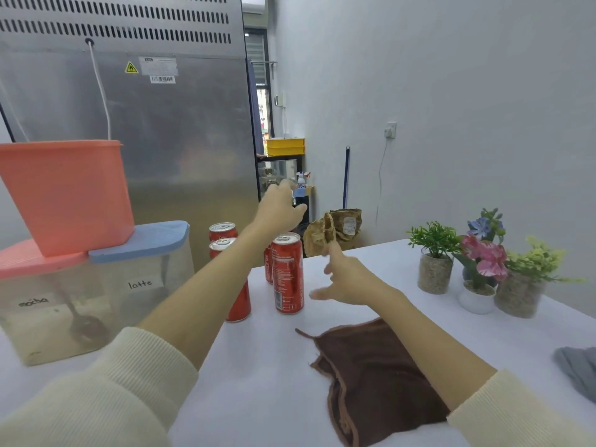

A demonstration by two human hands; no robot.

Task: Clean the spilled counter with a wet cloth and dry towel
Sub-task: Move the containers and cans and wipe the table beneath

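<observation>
Both arms w/ cream ribbed-knit sleeves (106, 391) pushed up, forearms bare, no rings/watch seen.

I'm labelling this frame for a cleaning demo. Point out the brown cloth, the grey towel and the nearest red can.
brown cloth (377, 375), head view, middle of fabric
grey towel (579, 369), head view, visible folds
red can (288, 275), head view, label side

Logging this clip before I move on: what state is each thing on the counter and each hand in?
Left hand: raised above the cans, empty.
Right hand: open, fingers spread, empty.
Brown cloth: lying flat, untouched.
Grey cloth: lying crumpled at the right edge.
Cans: upright, tops look unopened.
Orange tub: tilted on the bin lids.
Latte bin: lid on.
</observation>
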